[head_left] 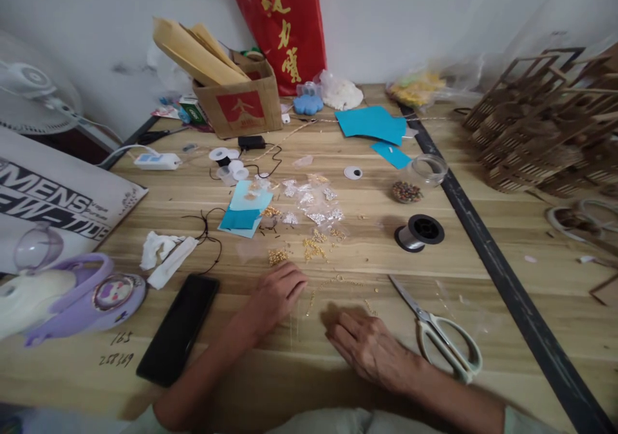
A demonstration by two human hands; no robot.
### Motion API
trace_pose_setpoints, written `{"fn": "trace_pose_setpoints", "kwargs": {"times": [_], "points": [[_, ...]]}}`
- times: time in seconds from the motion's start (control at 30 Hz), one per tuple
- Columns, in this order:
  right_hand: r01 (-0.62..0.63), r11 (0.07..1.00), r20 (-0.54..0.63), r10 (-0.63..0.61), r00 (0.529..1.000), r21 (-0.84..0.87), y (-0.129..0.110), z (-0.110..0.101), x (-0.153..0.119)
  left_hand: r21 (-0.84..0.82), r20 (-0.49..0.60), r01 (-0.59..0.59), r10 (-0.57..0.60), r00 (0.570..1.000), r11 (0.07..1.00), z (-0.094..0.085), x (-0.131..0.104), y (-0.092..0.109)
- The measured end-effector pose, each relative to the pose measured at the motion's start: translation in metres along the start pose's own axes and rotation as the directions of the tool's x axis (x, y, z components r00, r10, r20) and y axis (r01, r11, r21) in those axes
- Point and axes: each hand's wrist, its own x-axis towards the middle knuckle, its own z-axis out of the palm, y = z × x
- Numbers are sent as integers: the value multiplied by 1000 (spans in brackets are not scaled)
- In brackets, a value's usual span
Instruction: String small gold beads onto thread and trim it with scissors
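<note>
My left hand [280,290] rests on the wooden table beside a small pile of gold beads [277,256], its fingers bent and pressed together; whatever they hold is hidden. My right hand [360,344] lies to the right and nearer, fingers curled downward, its fingertips hidden beneath it. Between and just beyond the hands, a thin gold chain [339,279] curves in an arch on the table. More gold pieces [315,248] lie past it. To the right of my right hand are scissors [434,334] with pale handles, slightly apart.
A black phone [178,331] lies left of my left arm. Farther back are small plastic bags [309,202], blue cards [241,218], a wire spool [420,232] and a bead jar [407,191]. A purple bottle [91,292] stands at left, wooden racks [535,131] at right.
</note>
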Motion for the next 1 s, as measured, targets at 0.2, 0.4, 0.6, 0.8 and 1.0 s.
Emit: {"fn": "trace_pose_setpoints", "kwargs": {"times": [0.2, 0.4, 0.6, 0.8, 1.0], "points": [[9, 1000, -21, -9, 1000, -3, 2, 1, -2, 107, 47, 30, -35, 998, 994, -3, 12, -1], [-11, 1000, 56, 11, 998, 8, 3, 0, -4, 152, 67, 45, -56, 996, 987, -1, 36, -8], [-24, 1000, 80, 23, 996, 12, 3, -2, -4, 209, 70, 37, -53, 996, 977, 8, 59, -15], [-8, 1000, 132, 10, 991, -17, 4, -9, -5, 212, 48, 5, -15, 999, 977, 23, 73, -19], [13, 1000, 165, -9, 986, -21, 3, -17, -4, 197, 69, -20, 7, 998, 980, 26, 74, -16]]}}
